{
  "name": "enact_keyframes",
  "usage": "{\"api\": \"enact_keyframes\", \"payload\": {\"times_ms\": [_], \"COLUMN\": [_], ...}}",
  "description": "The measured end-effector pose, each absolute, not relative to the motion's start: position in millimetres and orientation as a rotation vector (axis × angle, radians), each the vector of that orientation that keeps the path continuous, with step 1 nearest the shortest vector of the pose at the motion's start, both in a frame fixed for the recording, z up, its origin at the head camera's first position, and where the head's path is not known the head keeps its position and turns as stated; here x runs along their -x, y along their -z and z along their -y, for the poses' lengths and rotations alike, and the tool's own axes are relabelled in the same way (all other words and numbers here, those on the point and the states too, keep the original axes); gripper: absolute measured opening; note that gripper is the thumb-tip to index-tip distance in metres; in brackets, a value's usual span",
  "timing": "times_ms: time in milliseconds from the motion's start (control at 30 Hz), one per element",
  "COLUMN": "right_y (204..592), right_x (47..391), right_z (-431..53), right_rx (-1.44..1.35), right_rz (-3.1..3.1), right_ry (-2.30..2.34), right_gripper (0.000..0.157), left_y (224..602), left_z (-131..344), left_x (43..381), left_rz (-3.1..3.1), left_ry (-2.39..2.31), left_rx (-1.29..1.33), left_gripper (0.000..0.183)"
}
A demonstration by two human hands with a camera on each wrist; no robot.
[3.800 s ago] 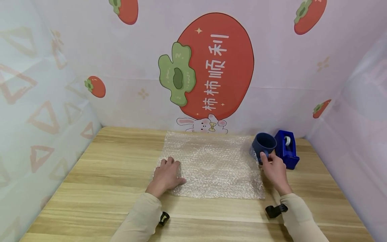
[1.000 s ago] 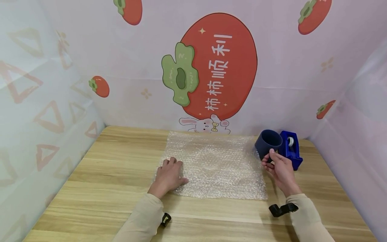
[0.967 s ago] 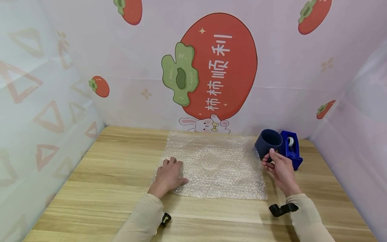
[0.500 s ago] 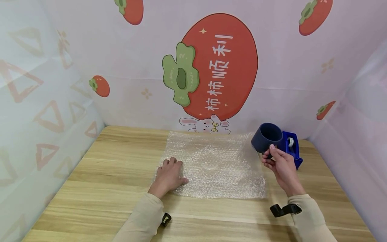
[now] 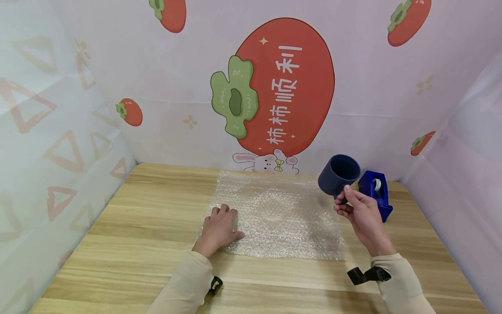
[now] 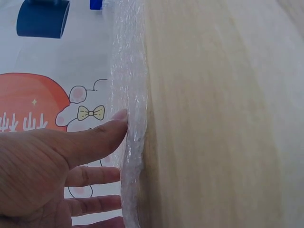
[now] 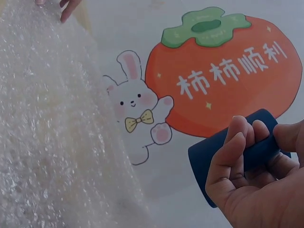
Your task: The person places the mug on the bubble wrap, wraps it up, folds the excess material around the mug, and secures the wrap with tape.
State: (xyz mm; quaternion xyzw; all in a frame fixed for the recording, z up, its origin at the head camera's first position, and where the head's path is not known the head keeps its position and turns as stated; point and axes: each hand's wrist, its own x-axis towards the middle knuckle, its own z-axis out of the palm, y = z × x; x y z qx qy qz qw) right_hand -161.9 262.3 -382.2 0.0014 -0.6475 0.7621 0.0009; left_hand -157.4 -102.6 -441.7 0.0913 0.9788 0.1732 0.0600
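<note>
A dark blue mug (image 5: pixel 333 178) is held tilted in the air above the right rear corner of a bubble wrap sheet (image 5: pixel 274 213). My right hand (image 5: pixel 364 216) grips it by the handle, fingers curled round, as the right wrist view also shows with the mug (image 7: pixel 202 159). The clear sheet lies flat on the table. On its left edge rests my left hand (image 5: pixel 219 229), fingers spread and fingertips touching the film. In the left wrist view the thumb and fingers of that hand (image 6: pixel 71 156) touch the bubble wrap (image 6: pixel 135 95).
A blue tape dispenser (image 5: pixel 384 209) with a small roll stands at the right rear of the wooden table (image 5: pixel 129 244). A printed backdrop (image 5: pixel 164 139) rises behind the table's back edge, with side walls left and right.
The right hand has lifted the mug from beside the tape dispenser and carried it up and left over the sheet. The left hand stays in place on the bubble wrap.
</note>
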Motion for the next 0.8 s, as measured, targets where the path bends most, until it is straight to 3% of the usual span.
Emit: {"api": "enact_keyframes", "payload": {"times_ms": [800], "right_y": [407], "right_x": [157], "right_z": [-204], "right_rx": [0.054], "right_rz": [2.144], "right_ry": [-2.417], "right_gripper": [0.035], "left_y": [442], "left_z": [102], "left_x": [158], "left_rz": [-2.957], "left_ry": [-0.511], "left_rx": [-0.262], "left_gripper": [0.066]}}
